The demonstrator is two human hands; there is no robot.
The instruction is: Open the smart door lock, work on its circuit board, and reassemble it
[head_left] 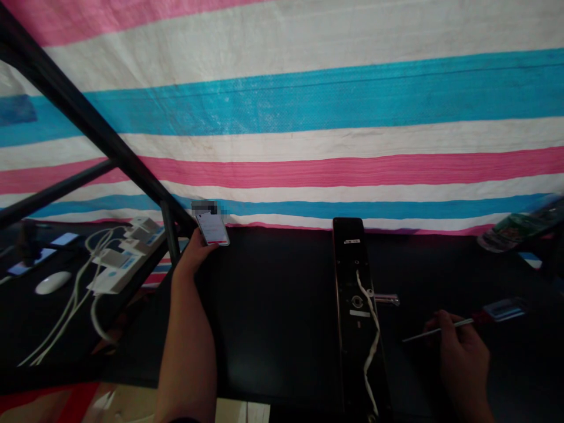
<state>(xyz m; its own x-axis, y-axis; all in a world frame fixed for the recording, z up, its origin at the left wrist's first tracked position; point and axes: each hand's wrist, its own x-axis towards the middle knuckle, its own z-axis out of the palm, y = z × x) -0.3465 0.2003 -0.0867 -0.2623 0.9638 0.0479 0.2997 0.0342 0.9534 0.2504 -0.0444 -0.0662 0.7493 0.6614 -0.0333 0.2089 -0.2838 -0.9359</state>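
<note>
My left hand (pixel 194 254) reaches to the back of the black table, its fingers closed round the lower left corner of a smartphone (pixel 215 229) with a lit screen. At the right, my right hand (pixel 462 352) pinches a thin silvery rod (pixel 423 335), pointed down to the left; its exact kind I cannot make out. Between the hands lies a long black door lock panel (pixel 348 258) with a lever handle (pixel 388 299) sticking out to its right. A whitish cable (pixel 373 346) runs along the panel.
A clear plastic bottle (pixel 502 234) lies at the back right, with a small flat packet (pixel 504 309) nearer. On the left table are a power strip (pixel 115 275) with plugged-in chargers, loose white cables and a white mouse (pixel 53 283). A black frame bar (pixel 94 132) slants before the striped sheet (pixel 308 106).
</note>
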